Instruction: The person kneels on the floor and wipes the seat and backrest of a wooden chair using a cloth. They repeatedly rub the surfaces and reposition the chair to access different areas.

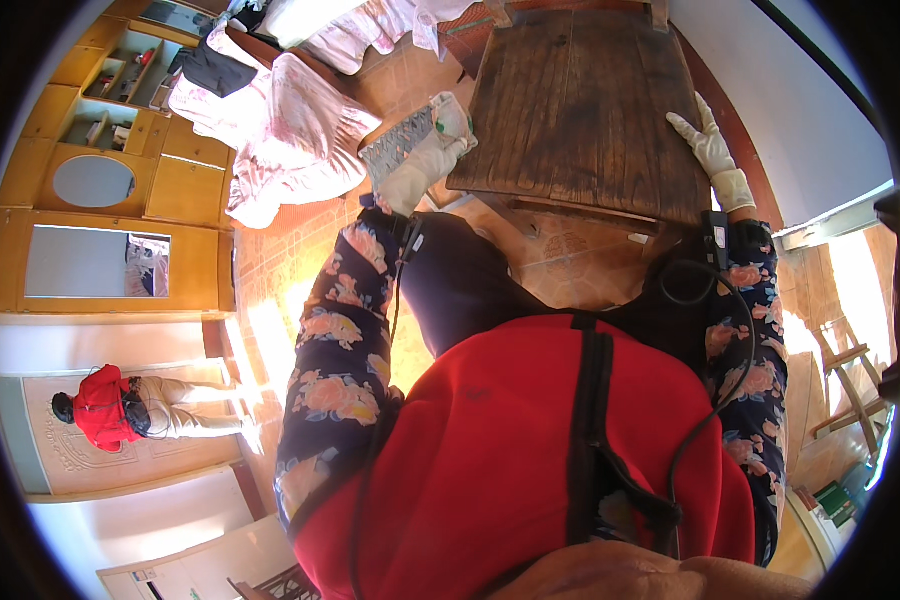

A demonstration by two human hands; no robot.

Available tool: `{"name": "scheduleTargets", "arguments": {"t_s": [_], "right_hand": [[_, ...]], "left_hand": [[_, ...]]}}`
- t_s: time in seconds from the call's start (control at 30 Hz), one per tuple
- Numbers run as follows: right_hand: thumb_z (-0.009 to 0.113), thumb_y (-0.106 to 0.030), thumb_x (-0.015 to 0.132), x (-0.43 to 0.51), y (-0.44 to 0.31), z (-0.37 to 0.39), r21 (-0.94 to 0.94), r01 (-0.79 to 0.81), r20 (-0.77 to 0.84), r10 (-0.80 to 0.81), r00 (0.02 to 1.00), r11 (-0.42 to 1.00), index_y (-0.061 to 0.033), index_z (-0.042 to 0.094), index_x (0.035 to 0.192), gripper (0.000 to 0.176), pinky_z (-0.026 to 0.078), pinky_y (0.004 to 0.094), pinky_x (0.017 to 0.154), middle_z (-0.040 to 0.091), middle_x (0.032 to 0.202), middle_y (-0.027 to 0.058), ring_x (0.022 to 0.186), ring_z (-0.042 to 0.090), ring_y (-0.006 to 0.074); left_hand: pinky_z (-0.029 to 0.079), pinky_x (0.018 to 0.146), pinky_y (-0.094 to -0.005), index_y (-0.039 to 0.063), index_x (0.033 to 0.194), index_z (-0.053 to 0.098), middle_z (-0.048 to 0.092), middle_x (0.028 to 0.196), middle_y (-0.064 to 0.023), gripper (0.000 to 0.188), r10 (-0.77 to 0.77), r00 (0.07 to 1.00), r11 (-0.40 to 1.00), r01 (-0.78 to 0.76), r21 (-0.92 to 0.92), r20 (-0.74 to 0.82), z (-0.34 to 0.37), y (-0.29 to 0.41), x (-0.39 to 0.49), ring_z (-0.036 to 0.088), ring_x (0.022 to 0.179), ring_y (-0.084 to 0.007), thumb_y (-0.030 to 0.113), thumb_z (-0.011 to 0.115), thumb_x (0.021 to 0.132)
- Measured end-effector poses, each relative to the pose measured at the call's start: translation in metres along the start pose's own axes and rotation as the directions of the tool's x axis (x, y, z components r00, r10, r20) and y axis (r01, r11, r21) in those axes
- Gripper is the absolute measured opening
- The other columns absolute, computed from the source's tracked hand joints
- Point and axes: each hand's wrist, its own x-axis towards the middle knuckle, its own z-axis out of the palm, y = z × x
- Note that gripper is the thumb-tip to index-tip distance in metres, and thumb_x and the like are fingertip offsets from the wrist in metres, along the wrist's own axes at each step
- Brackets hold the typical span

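In front of me stands a dark brown wooden table [570, 112] with a worn plank top. My left hand [450, 146], in a white glove, is at the table's left edge, closed on a pale cloth [450, 111] with green marks. Part of the cloth is hidden by the hand. My right hand [709, 142], gloved in white too, lies along the table's right edge with its fingers spread and nothing in them.
A grey patterned surface [399, 144] lies left of the table. Beyond it, pink floral fabric [292, 127] covers furniture bearing a dark garment [214, 67]. A yellow wooden cabinet [187, 180] lines the left. Another person [109, 409] stands by a door. A wooden frame [855, 375] is at right.
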Motion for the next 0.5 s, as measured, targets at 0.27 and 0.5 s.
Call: {"name": "scheduleTargets", "arguments": {"t_s": [0.27, 0.5], "right_hand": [[0.051, -0.009, 0.101, 0.000, -0.058, 0.008, -0.150, -0.383, 0.020, 0.390, 0.921, 0.912, -0.0144, 0.027, 0.156, 0.060, 0.027, 0.0294, 0.119, 0.050, 0.146, -0.0063, 0.137, 0.042, 0.0137], [0.079, -0.029, 0.086, -0.006, -0.092, 0.012, 0.044, -0.377, -0.121, 0.379, 0.917, 0.925, 0.0022, 0.022, 0.154, 0.094, 0.045, 0.0321, 0.101, 0.060, 0.132, 0.0158, 0.121, 0.057, 0.0225]], "left_hand": [[0.050, 0.089, -0.0390, 0.006, 0.120, 0.068, 0.071, 0.105, -0.0201, 0.039, -0.091, 0.988, 0.986, 0.107, 0.130, -0.125, 0.020, -0.019, -0.035, 0.067, 0.102, -0.0338, 0.035, 0.064, 0.095], [0.056, 0.080, -0.0328, -0.002, 0.128, 0.055, 0.070, 0.109, -0.0136, 0.038, -0.125, 0.992, 0.973, 0.130, -0.192, 0.035, 0.012, 0.022, -0.075, 0.070, 0.090, -0.0217, 0.014, 0.064, 0.095]]}}
